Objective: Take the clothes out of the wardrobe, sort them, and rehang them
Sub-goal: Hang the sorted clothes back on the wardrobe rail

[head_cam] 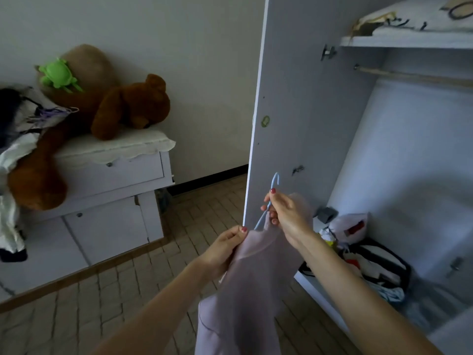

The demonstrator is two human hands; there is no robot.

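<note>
Garment: pale pink top [245,290], held up in front of the open wardrobe [320,111], hanging down between the two forearms.
Hanger: light blue hanger [271,192], its hook poking up above the right hand, one arm running down into the neck of the top.
Right hand: right hand [286,216] has its fingers curled round the neck of the hanger just under the hook, gripping it along with the top's upper edge.
Left hand: left hand [225,244] pinches the top's shoulder fabric between thumb and fingers, seemingly pulling it over the hanger's end.
Rail: wooden rail [414,75] inside the wardrobe shows nothing hanging on the part in view.
Pile: heap of clothes [18,139] lies on the white dresser [112,172] beside a brown teddy bear [133,106], well apart from the wardrobe.
Wardrobe floor: bags and a dark basket [378,267] of bits sit at the bottom.
Progress: emptying looks done, judging by the bare rail; rehanging seems barely begun, with this top likely among the first.
Left to do: seat the top on its hanger, hook it on the rail, then work through the dresser pile.
</note>
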